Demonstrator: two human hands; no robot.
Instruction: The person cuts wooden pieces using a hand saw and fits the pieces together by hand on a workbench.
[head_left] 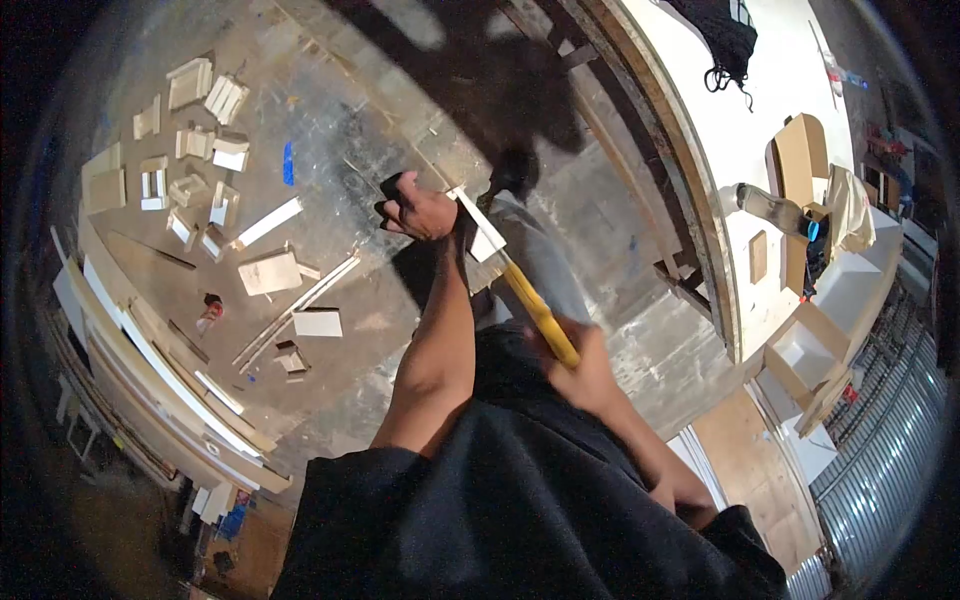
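My right hand [580,365] is wrapped round the yellow handle of a long tool [540,315]. Its far end is hard to make out, lying against a small white-faced board piece [487,243]. My left hand [425,212] is closed just left of that piece, with dark patches around its curled fingers. Whatever it grips is hidden. A blurred grey shape [545,245] lies beyond the handle, and I cannot tell what it is.
Several small wooden assemblies [193,144] and offcuts lie on the concrete floor to the left. Long boards [150,350] line the left edge. At right stands a white-topped table [700,150] bearing a bottle [770,210], cardboard [800,150] and black cloth [722,40].
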